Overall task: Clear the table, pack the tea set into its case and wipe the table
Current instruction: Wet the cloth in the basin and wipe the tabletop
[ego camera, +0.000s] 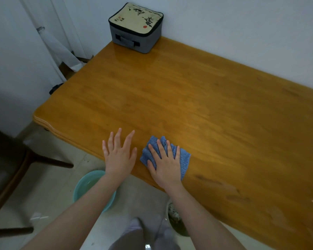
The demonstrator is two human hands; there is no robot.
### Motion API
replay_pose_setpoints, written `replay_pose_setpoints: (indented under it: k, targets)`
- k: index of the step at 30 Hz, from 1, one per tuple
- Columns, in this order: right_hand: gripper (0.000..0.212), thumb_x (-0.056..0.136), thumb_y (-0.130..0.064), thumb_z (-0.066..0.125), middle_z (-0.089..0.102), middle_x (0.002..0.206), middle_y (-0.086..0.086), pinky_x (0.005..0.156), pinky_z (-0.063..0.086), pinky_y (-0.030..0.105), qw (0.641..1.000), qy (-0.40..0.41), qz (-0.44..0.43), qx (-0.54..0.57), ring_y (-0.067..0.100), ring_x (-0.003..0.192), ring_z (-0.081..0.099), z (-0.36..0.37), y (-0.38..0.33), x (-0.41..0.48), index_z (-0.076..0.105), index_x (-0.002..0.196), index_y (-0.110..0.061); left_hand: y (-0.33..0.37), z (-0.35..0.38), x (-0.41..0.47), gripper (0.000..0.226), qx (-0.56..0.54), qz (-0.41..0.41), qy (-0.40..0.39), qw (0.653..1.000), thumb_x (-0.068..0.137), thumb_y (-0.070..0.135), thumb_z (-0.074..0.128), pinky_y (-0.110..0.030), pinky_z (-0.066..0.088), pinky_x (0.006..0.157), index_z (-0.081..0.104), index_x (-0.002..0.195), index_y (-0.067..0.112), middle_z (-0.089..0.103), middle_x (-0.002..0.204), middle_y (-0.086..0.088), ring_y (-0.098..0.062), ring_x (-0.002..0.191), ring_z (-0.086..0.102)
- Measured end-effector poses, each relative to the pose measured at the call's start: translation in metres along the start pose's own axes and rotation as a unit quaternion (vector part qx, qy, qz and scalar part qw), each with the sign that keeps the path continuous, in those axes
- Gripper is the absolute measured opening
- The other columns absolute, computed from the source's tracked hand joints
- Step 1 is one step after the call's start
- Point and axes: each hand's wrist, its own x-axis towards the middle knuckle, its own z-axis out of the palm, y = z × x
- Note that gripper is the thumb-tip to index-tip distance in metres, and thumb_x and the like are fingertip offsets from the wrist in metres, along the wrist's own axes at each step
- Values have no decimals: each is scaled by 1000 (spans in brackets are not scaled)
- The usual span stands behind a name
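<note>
A wooden bench (188, 98) is being shown against pale walls. At the bench's near edge a blue cloth (185, 159) is being pressed flat under the right hand (165, 166), fingers straight. The left hand (118, 156) is being held open and empty over the same edge. The closed case (135, 27) is sitting at the bench's far corner.

A glossy honey-coloured wooden surface (206, 105) stood against a plain pale wall (242, 29). Pale floor tiles (49, 186) lay below, with a dark wooden chair (16, 168) at the left and a teal basin (88, 184) near the surface's front edge. Soft light gleamed off the far wood.
</note>
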Motion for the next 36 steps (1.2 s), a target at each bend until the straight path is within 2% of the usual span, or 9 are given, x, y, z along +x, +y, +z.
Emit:
replay_pose_setpoints:
  k: [10, 20, 24, 28, 36]
  targets:
    - [56, 97, -55, 33, 31, 158, -1, 115, 13, 61, 999, -3, -48, 19, 29, 148, 20, -2, 49, -58, 35, 149, -35, 46, 9, -44, 57, -2, -37, 5, 999, 97, 42, 42, -51, -6, 117, 19, 149, 41, 8, 161, -5, -28, 148, -2]
    - [55, 96, -53, 33, 36, 155, -1, 113, 15, 64, 1000, 8, -5, 26, 31, 146, 26, -17, 138, -120, 41, 146, -33, 119, 39, -111, 56, -11, -70, 19, 997, 97, 45, 40, -51, -8, 116, 20, 150, 40, 8, 161, -6, -29, 148, -3]
    - [57, 95, -57, 30, 35, 155, -2, 111, 10, 69, 1000, 4, 15, 13, 34, 147, 22, -22, 168, -144, 40, 147, -35, 137, 51, -136, 56, -11, -78, 1, 997, 98, 46, 37, -52, -8, 117, 18, 150, 41, 6, 161, -6, -30, 148, -4]
    - [59, 93, -61, 29, 34, 156, -2, 107, 8, 75, 1000, -7, 19, 10, 36, 146, 22, -24, 175, -146, 39, 147, -38, 146, 61, -153, 56, -9, -88, -5, 996, 97, 46, 37, -53, -7, 117, 18, 150, 42, 6, 162, -5, -30, 148, -4]
    - [63, 91, -64, 30, 31, 158, -1, 107, 6, 75, 1000, -10, 20, 11, 36, 146, 21, -22, 171, -123, 35, 148, -39, 143, 69, -141, 55, -18, -98, -2, 995, 97, 47, 39, -53, -6, 117, 20, 149, 43, 8, 161, -5, -30, 148, -2]
